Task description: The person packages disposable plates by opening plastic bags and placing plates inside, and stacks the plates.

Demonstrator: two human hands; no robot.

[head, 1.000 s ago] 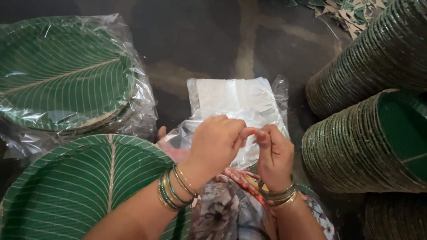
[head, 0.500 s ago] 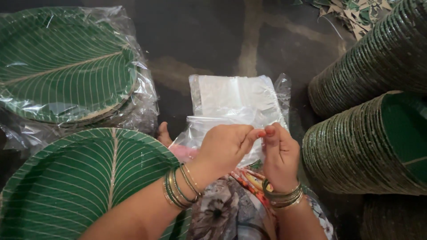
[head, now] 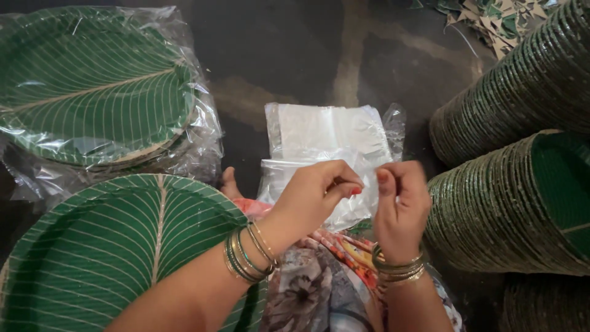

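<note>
Green and gold bangles ring both wrists, nails are painted red, and the clothing is floral-printed.

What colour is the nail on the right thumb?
Red, on the right hand; head view shows it.

Dark floor. It carries bagged green plates, a clear bag pile and plate stacks. Paper scraps lie at the far edge.

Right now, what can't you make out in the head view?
- Clear plastic bag: where the left hand and right hand pinch it is hidden by the fingers.
- Green leaf-pattern plate: cut off by the bottom-left edges.
- Plate stacks: cut off by the right edge.
- Wrapped plates: count hidden by glare.
</note>
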